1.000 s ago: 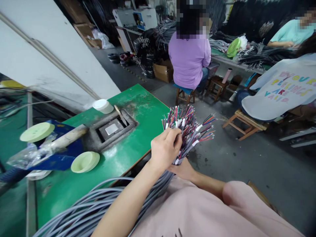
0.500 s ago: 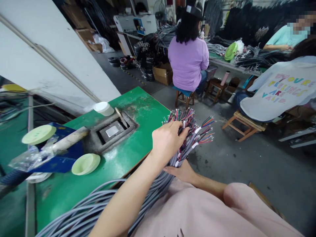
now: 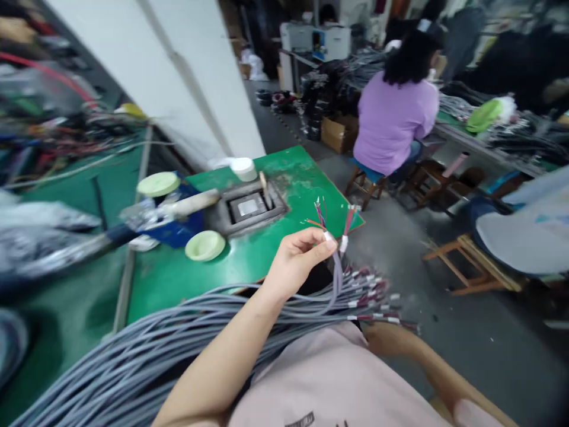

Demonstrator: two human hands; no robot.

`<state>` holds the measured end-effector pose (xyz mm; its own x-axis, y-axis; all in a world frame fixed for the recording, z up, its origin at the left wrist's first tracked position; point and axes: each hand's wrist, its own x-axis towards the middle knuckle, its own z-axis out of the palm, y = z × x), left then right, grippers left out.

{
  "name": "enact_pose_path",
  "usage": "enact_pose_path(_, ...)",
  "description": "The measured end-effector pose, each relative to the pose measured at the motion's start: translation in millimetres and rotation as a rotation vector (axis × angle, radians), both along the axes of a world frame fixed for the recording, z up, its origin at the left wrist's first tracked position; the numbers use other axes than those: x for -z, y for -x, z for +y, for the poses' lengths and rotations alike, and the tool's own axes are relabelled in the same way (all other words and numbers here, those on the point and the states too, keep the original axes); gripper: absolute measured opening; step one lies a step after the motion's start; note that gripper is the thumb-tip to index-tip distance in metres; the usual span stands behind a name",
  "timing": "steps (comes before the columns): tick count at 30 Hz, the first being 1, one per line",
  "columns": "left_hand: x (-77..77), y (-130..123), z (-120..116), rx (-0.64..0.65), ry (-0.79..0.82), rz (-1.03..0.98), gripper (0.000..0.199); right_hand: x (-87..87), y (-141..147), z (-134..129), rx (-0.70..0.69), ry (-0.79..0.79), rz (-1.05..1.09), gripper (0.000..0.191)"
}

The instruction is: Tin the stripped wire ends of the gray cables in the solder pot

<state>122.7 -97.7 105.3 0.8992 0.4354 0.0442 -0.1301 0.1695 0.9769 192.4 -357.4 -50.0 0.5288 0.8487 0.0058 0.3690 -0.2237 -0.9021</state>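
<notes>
My left hand (image 3: 297, 261) pinches one grey sheathed cable (image 3: 338, 276) between thumb and fingers, close to its end. Thin coloured wires (image 3: 320, 213) fan upward from that end, and white sleeves (image 3: 344, 243) sit on some of them. My right hand (image 3: 386, 339) is under a bundle of cable ends (image 3: 368, 296) tipped with red and white, and it appears to grip them. The rest of the grey cables (image 3: 133, 350) run in a long, loose sheaf across my lap toward the lower left, in front of my pink shirt (image 3: 329, 385).
A green workbench (image 3: 284, 201) lies ahead, with a metal-framed recess (image 3: 249, 207), a white cup (image 3: 243, 169) and pale green discs (image 3: 205, 245). A co-worker in a lilac shirt (image 3: 395, 121) sits on a stool beyond. A wooden stool (image 3: 471, 264) stands on the grey floor at right.
My left hand has gone from the upright bundle to one separated cable. The bundle now lies lower and sideways, and the whole scene has shifted as my view turned.
</notes>
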Motion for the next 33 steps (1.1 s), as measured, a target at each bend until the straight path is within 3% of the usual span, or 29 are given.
enact_pose_path(2, 8.5, 14, 8, 0.028, 0.15, 0.014, 0.037, -24.3, -18, -7, -0.285, 0.109, 0.065, 0.02)
enact_pose_path(3, 13.7, 20, 9, 0.056, 0.209, 0.019, 0.038, -39.8, -28, -2, -0.496, 0.256, 0.129, 0.02)
enact_pose_path(5, 25.2, 30, 8, 0.115, 0.306, 0.03, 0.037, -71.4, -43, 19, -0.581, 0.364, 0.141, 0.023)
enact_pose_path(9, 45.5, 45, -2, 0.134, 0.419, 0.058, 0.039, -110.7, -50, 83, -0.298, 0.074, 0.091, 0.03)
enact_pose_path(12, 55.0, 55, -2, 0.087, 0.461, 0.053, 0.04, -119.5, -32, 124, -0.32, -0.065, 0.121, 0.052)
enact_pose_path(15, 61.4, 64, 4, 0.017, 0.516, 0.026, 0.041, -124.2, -7, 148, -0.312, -0.039, -0.006, 0.042)
enact_pose_path(19, 68.1, 76, 11, -0.057, 0.568, 0.008, 0.04, -115.1, -6, 153, -0.197, 0.01, 0.001, 0.027)
enact_pose_path(21, 70.8, 80, 13, -0.073, 0.573, 0.007, 0.041, -93.5, -30, 145, -0.078, 0.05, 0.056, 0.03)
enact_pose_path(24, 73.6, 83, 16, -0.13, 0.575, -0.02, 0.042, -43.6, -80, 125, 0.148, 0.167, 0.178, 0.04)
enact_pose_path(26, 74.8, 84, 19, -0.193, 0.579, -0.045, 0.042, -13.5, -110, 108, 0.221, 0.358, 0.276, 0.045)
enact_pose_path(28, 75.7, 83, 21, -0.241, 0.566, -0.05, 0.043, 0.5, -129, 93, 0.118, 0.683, 0.216, 0.047)
enact_pose_path(30, 76.8, 80, 22, -0.257, 0.536, -0.034, 0.044, -6.2, -132, 87, 0.038, 0.875, -0.043, 0.049)
enact_pose_path(31, 77.3, 77, 21, -0.259, 0.52, -0.025, 0.044, -16.3, -127, 88, 0.05, 0.863, -0.2, 0.048)
enact_pose_path(33, 77.8, 71, 18, -0.263, 0.477, -0.012, 0.045, -44.3, -103, 98, 0.169, 0.621, -0.438, 0.042)
